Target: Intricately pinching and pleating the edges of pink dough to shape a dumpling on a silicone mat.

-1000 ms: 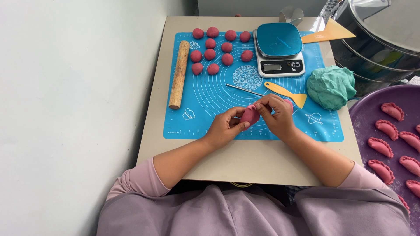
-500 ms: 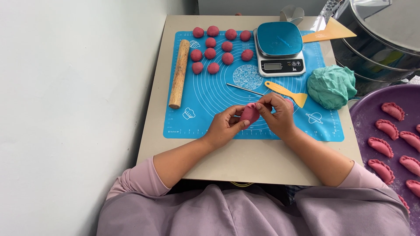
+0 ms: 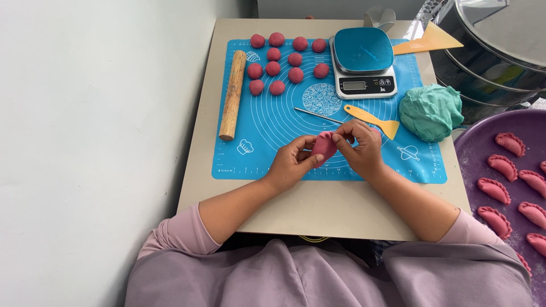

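Observation:
A folded pink dough piece (image 3: 325,145) is held between both hands just above the blue silicone mat (image 3: 273,122). My left hand (image 3: 293,162) cups it from the left. My right hand (image 3: 359,149) pinches its upper right edge with the fingertips. Several pink dough balls (image 3: 284,59) lie in rows at the mat's far left corner. A wooden rolling pin (image 3: 232,94) lies along the mat's left edge.
A blue-topped kitchen scale (image 3: 364,62) stands at the far side of the mat, an orange scraper (image 3: 372,119) and thin metal stick (image 3: 318,115) beside it. A teal dough lump (image 3: 430,112) sits right. A purple tray (image 3: 472,150) holds several pink crimped dumplings (image 3: 503,165).
My right fingertips have shifted slightly along the dough's edge; the hands and dough stay in the same place above the mat.

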